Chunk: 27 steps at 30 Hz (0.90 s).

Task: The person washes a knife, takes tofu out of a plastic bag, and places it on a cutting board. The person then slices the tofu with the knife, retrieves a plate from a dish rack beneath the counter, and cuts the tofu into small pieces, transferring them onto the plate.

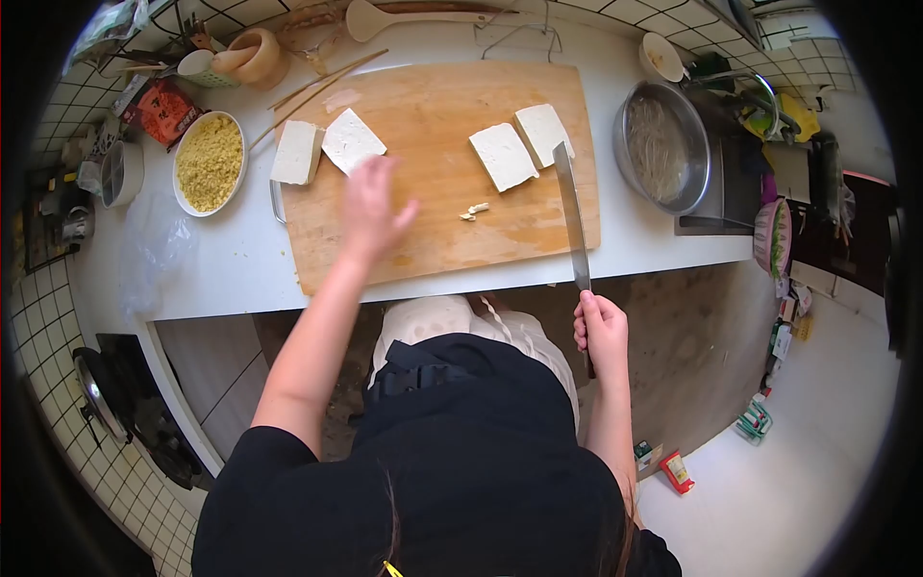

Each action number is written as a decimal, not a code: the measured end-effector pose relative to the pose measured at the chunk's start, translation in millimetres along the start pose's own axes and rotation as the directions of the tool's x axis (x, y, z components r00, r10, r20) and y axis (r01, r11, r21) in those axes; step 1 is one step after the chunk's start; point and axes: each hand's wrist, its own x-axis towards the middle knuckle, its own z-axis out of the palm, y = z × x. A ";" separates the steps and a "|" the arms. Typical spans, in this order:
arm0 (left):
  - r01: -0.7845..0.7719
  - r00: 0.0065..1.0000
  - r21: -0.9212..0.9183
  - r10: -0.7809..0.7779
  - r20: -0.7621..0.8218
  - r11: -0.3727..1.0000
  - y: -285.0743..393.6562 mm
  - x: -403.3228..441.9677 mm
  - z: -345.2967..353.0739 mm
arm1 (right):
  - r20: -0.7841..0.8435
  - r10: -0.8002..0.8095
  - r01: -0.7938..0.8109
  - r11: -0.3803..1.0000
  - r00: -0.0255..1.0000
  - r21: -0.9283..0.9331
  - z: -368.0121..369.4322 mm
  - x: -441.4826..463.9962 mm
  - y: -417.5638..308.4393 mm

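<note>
On the wooden cutting board [423, 221] lie white tofu blocks, a pair at each side. My left hand [373, 213] is a little blurred, its thumb held apart from the fingers. Its fingertips overlap the lower edge of one left tofu block [352, 140]; whether they touch it I cannot tell. Beside that block is another tofu block [297, 152]. My right hand [602, 330] is closed round the handle of a kitchen knife [571, 212], whose blade points away from me. The knife's tip overlaps the far right tofu block [541, 135], next to another tofu block [503, 157]. Small white scraps [474, 211] lie mid-board.
To the left stand a white bowl of yellow crumbly food [209, 165] and a plastic bag [159, 260]. Chopsticks [332, 82] rest across the board's back left. A metal basin with pale strands [661, 149] sits on the right. Behind are a wooden mortar [258, 60] and a ladle [370, 19].
</note>
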 end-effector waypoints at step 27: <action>0.212 0.977 -0.207 -0.214 0.012 0.955 25.4 -14.2 84.9 | 0.337 -0.008 0.076 0.979 0.941 -0.189 48.8 43.5 14.1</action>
